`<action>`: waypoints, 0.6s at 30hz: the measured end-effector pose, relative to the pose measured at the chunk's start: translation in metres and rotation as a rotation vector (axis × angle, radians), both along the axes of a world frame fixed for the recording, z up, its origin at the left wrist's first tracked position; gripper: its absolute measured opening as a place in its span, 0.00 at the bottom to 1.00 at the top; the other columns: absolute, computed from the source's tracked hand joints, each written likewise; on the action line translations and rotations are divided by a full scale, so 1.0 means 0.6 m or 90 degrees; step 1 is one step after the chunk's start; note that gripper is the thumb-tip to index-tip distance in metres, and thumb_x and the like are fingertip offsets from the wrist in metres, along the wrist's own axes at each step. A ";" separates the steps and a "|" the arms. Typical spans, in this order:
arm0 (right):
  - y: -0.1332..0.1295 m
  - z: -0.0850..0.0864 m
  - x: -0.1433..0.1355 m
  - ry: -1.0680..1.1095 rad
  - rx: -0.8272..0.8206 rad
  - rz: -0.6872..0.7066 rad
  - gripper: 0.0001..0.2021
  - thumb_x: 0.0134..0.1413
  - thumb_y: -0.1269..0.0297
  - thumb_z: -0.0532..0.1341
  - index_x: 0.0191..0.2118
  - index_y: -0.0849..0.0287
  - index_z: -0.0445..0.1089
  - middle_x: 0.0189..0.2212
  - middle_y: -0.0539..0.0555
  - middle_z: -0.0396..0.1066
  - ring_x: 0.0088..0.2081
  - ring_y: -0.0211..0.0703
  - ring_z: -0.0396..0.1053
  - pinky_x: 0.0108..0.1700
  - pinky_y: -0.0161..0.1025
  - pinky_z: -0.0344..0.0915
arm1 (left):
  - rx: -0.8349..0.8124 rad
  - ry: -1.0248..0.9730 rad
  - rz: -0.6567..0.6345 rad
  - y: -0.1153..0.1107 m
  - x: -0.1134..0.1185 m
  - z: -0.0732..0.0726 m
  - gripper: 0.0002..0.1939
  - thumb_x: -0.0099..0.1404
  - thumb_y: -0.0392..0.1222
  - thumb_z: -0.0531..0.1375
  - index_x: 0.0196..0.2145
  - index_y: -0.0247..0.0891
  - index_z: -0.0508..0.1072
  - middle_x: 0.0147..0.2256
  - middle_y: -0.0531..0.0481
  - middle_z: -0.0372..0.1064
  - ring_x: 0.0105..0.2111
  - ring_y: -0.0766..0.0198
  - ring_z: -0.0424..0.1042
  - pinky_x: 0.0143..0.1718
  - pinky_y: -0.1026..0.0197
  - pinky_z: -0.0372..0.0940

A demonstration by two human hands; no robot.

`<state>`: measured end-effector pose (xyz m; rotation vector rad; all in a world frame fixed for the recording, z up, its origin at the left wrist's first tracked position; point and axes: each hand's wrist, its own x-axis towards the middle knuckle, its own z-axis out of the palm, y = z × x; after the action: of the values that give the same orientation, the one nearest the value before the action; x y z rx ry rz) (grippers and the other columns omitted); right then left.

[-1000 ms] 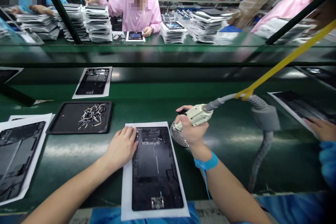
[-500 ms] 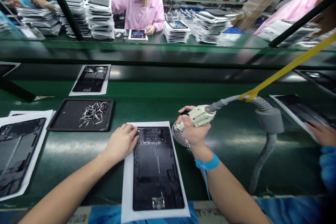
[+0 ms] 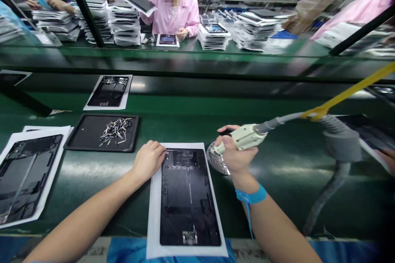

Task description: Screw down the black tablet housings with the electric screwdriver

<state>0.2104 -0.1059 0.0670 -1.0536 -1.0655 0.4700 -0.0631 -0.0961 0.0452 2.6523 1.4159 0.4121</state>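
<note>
A: What is the left hand (image 3: 150, 159) doing?

B: It is resting bent fingers on the far left corner of a thin black panel (image 3: 189, 201); whether it is pinching, I cannot tell.

A: And the right hand (image 3: 239, 158)?

B: It is grasping a smooth, pale plastic tool (image 3: 245, 137); a grey cable (image 3: 273, 124) is trailing rightward; 1 round, perforated metal disc (image 3: 217, 159) is showing beside the fingers.

A: Where is the panel lying?

B: On a white sheet (image 3: 154, 213) that is overhanging the near edge of the glossy green tabletop (image 3: 92, 176); its rounded rectangle is running lengthwise from that edge toward the far side; its silvery board (image 3: 190, 237) is marking the end pointing at the wearer; left and farther back, a shallow black tray (image 3: 89, 133) is holding slender metallic pieces (image 3: 119, 130).

A: What is differing from the earlier frame?

B: Across the way, a co-worker in pink (image 3: 177, 6) is now tilting 1 sheeted panel (image 3: 140, 2) clear of a stack (image 3: 125, 24); earlier it is appearing at the stack's top; the wearer's 2 hands are keeping their places.
</note>
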 end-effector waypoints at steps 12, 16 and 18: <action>-0.009 0.021 -0.019 0.021 0.041 -0.002 0.14 0.55 0.57 0.71 0.41 0.59 0.71 0.32 0.51 0.75 0.19 0.36 0.71 0.21 0.36 0.69 | 0.022 0.058 -0.028 0.008 0.004 0.000 0.09 0.74 0.36 0.57 0.36 0.37 0.76 0.35 0.47 0.74 0.38 0.57 0.71 0.40 0.57 0.67; -0.005 0.041 -0.033 0.039 0.076 0.021 0.13 0.55 0.58 0.71 0.41 0.59 0.72 0.32 0.51 0.75 0.18 0.36 0.71 0.20 0.35 0.69 | 0.024 0.087 -0.056 0.012 0.004 0.004 0.12 0.75 0.36 0.55 0.34 0.36 0.76 0.34 0.46 0.74 0.37 0.57 0.71 0.37 0.57 0.66; -0.002 0.049 -0.043 0.051 0.085 0.039 0.12 0.55 0.59 0.71 0.40 0.58 0.73 0.31 0.50 0.75 0.18 0.36 0.71 0.19 0.34 0.68 | 0.018 0.082 -0.057 0.012 0.004 0.006 0.13 0.75 0.38 0.55 0.34 0.36 0.76 0.35 0.46 0.74 0.38 0.57 0.71 0.37 0.58 0.66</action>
<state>0.1848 -0.1069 0.0967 -0.8799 -1.0464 0.4800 -0.0609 -0.0887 0.0489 2.7979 1.3265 0.2587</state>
